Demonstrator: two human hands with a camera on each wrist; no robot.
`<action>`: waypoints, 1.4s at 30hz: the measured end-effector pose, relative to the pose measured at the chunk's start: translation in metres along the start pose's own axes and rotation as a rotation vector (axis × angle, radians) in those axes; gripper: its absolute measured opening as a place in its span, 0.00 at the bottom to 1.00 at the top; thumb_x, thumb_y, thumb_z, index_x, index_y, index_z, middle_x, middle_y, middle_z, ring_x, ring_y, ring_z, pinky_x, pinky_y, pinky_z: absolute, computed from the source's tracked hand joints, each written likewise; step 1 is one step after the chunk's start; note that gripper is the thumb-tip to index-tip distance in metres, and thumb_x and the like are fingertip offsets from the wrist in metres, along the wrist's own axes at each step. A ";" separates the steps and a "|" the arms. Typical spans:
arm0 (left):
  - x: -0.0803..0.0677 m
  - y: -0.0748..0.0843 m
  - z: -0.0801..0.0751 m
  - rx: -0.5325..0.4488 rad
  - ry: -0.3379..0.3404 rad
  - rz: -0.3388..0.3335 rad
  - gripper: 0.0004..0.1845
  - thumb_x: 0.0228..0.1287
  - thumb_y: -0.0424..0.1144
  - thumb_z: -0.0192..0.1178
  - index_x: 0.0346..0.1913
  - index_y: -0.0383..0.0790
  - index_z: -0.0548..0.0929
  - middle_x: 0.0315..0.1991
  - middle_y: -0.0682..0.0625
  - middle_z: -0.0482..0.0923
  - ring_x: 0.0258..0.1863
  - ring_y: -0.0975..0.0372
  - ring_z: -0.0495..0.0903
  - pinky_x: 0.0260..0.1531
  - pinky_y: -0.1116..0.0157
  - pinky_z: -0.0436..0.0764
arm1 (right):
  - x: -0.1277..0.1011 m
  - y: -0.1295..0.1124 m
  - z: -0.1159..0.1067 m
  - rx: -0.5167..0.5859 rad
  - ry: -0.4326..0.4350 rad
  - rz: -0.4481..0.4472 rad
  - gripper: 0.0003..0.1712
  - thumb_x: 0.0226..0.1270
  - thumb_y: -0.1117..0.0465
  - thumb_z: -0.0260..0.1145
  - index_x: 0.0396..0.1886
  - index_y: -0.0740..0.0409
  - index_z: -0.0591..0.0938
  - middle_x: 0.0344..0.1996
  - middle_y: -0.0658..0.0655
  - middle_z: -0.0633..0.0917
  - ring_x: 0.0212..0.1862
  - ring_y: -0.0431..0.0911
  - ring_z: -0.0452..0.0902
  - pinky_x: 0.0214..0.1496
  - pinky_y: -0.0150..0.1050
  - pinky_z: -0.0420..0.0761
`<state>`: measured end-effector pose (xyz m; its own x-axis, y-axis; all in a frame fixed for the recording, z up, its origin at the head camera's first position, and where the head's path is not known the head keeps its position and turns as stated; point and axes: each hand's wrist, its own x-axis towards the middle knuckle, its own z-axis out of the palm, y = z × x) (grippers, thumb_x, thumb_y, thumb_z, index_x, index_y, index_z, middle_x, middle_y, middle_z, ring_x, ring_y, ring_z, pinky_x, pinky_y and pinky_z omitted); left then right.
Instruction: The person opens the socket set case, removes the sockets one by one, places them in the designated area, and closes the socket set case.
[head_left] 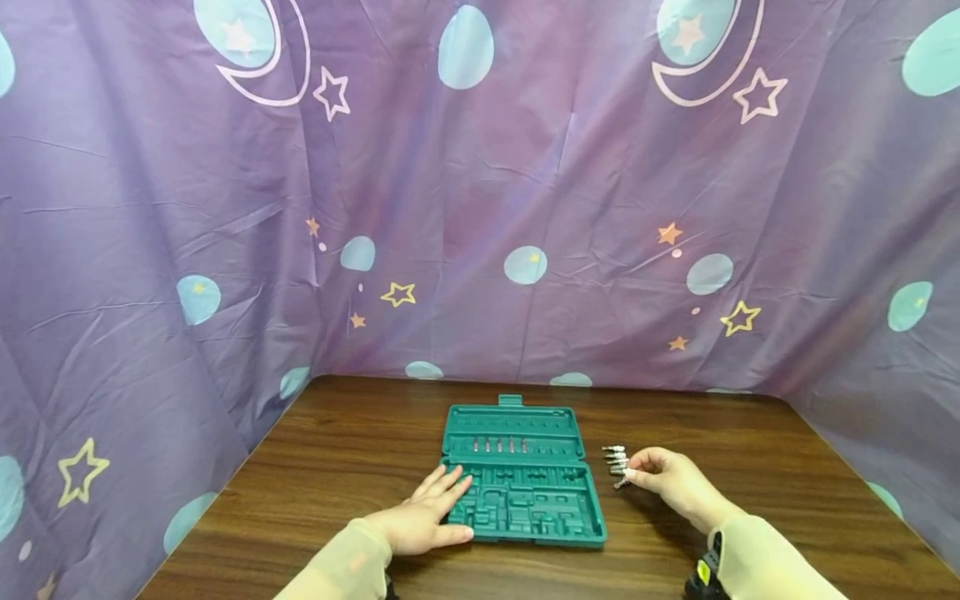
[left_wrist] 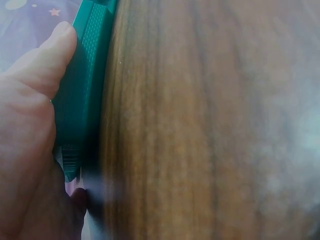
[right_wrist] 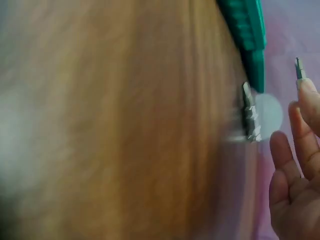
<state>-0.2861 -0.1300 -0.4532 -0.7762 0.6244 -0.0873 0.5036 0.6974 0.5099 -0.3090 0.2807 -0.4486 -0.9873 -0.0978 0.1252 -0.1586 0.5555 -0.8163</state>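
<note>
An open green tool case [head_left: 525, 483] lies on the wooden table [head_left: 337, 450]. Several small bits [head_left: 498, 446] stand in a row in its far half. My left hand [head_left: 438, 500] rests flat on the case's left side with straight fingers; in the left wrist view the hand [left_wrist: 35, 100] lies against the case's edge [left_wrist: 85, 90]. Right of the case lies a short row of loose metal bits [head_left: 615, 457]. My right hand [head_left: 636, 475] sits just beside them and pinches one bit [right_wrist: 300, 67] at its fingertips. The loose bits [right_wrist: 250, 112] lie on the table next to the case's corner [right_wrist: 247, 35].
Purple cloth with moons and stars [head_left: 480, 208] walls the table on the left, back and right. Bare wood stretches to the left of the case and in front of it. A dark wrist-worn device [head_left: 705, 575] shows at the bottom right.
</note>
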 end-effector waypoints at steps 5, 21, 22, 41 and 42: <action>0.000 0.001 -0.001 0.007 -0.004 0.002 0.43 0.67 0.63 0.51 0.76 0.43 0.53 0.77 0.47 0.43 0.75 0.50 0.36 0.67 0.42 0.50 | -0.007 0.010 -0.002 -0.034 -0.009 0.058 0.10 0.59 0.61 0.71 0.35 0.63 0.81 0.30 0.52 0.80 0.32 0.42 0.71 0.34 0.34 0.71; 0.000 0.001 0.000 0.021 0.001 0.002 0.43 0.67 0.63 0.51 0.76 0.43 0.53 0.77 0.47 0.44 0.75 0.50 0.36 0.68 0.43 0.50 | -0.004 0.019 0.010 -0.100 0.056 0.051 0.08 0.55 0.64 0.73 0.30 0.63 0.81 0.24 0.51 0.80 0.28 0.41 0.71 0.32 0.35 0.69; 0.000 0.000 0.000 0.026 0.004 0.006 0.43 0.67 0.63 0.51 0.76 0.42 0.53 0.77 0.46 0.44 0.75 0.50 0.37 0.68 0.43 0.50 | -0.004 0.019 0.010 -0.121 0.062 0.054 0.08 0.56 0.63 0.73 0.30 0.62 0.81 0.24 0.50 0.80 0.29 0.41 0.71 0.33 0.36 0.68; -0.001 0.001 -0.002 -0.001 -0.005 -0.006 0.43 0.67 0.62 0.52 0.76 0.43 0.52 0.77 0.47 0.44 0.76 0.51 0.36 0.67 0.42 0.50 | 0.006 -0.006 0.010 0.019 0.095 0.036 0.12 0.56 0.67 0.72 0.33 0.67 0.77 0.25 0.52 0.79 0.28 0.41 0.72 0.31 0.33 0.72; -0.001 0.001 -0.002 -0.003 -0.006 -0.008 0.43 0.67 0.62 0.51 0.76 0.44 0.52 0.77 0.47 0.44 0.76 0.51 0.36 0.67 0.42 0.50 | 0.009 -0.012 0.011 0.029 0.096 0.029 0.11 0.57 0.66 0.71 0.33 0.67 0.77 0.26 0.52 0.80 0.29 0.41 0.72 0.32 0.34 0.72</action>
<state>-0.2855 -0.1301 -0.4508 -0.7779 0.6209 -0.0965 0.4963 0.7014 0.5115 -0.3157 0.2641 -0.4440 -0.9882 -0.0018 0.1532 -0.1305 0.5331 -0.8359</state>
